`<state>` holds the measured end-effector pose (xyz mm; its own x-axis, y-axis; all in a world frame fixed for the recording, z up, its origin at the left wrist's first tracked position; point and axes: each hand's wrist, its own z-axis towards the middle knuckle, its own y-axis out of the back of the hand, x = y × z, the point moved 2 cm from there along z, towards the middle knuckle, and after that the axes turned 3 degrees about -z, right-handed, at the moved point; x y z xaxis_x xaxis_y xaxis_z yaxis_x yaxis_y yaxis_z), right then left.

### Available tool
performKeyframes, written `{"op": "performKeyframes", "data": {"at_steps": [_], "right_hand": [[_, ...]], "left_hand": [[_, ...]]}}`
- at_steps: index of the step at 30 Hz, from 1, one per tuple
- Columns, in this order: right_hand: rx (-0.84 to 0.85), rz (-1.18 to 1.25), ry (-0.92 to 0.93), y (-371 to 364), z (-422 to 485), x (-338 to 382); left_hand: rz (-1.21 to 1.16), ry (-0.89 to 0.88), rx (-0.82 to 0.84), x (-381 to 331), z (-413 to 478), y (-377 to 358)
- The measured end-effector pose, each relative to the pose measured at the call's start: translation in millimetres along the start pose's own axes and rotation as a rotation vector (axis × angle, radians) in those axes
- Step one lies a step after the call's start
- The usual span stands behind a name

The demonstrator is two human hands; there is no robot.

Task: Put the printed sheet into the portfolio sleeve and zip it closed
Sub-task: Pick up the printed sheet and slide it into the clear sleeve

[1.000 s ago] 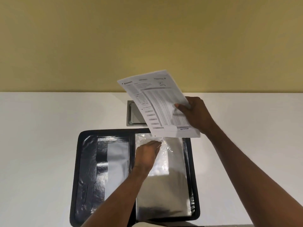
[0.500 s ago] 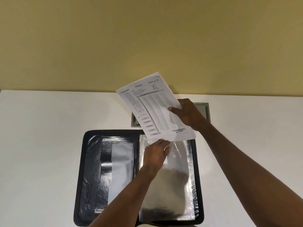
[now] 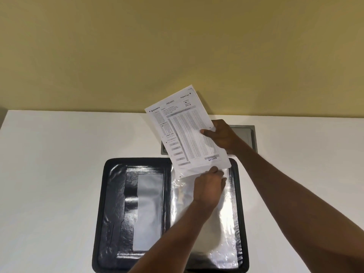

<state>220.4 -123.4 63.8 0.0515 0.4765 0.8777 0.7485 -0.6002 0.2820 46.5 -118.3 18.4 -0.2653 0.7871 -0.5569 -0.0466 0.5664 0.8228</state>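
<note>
The right grip pinches the printed sheet at center frame, its lower edge at the mouth of the clear sleeve. The left grip pinches that mouth open. Remaining: insert the sheet, then zip the open portfolio on the counter.

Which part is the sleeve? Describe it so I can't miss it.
An open black portfolio lies on the white table. The sleeve is the crinkly clear plastic over its right half, under the left hand; the left half shows flat black pockets.

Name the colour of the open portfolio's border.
Black, with a glossy sheen on the portfolio, seen best in the head view.
</note>
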Motion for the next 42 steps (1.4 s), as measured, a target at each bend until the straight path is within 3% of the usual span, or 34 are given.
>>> {"op": "performKeyframes", "data": {"at_steps": [9,15,22,33,42], "right_hand": [[-0.025,0.02,-0.097,-7,8,-14],[-0.057,0.059,-0.108,-6,6,-28],[-0.116,0.089,-0.179,-6,6,-47],[-0.113,0.085,-0.204,-7,7,-57],[-0.126,0.135,-0.251,-10,0,-62]], "left_hand": [[0.095,0.105,0.179,-24,2,11],[0.027,0.158,0.192,-30,7,14],[0.174,0.057,0.252,-33,12,8],[0.376,-0.183,0.077,-33,12,1],[0.347,-0.278,-0.068,-25,13,-8]]}}
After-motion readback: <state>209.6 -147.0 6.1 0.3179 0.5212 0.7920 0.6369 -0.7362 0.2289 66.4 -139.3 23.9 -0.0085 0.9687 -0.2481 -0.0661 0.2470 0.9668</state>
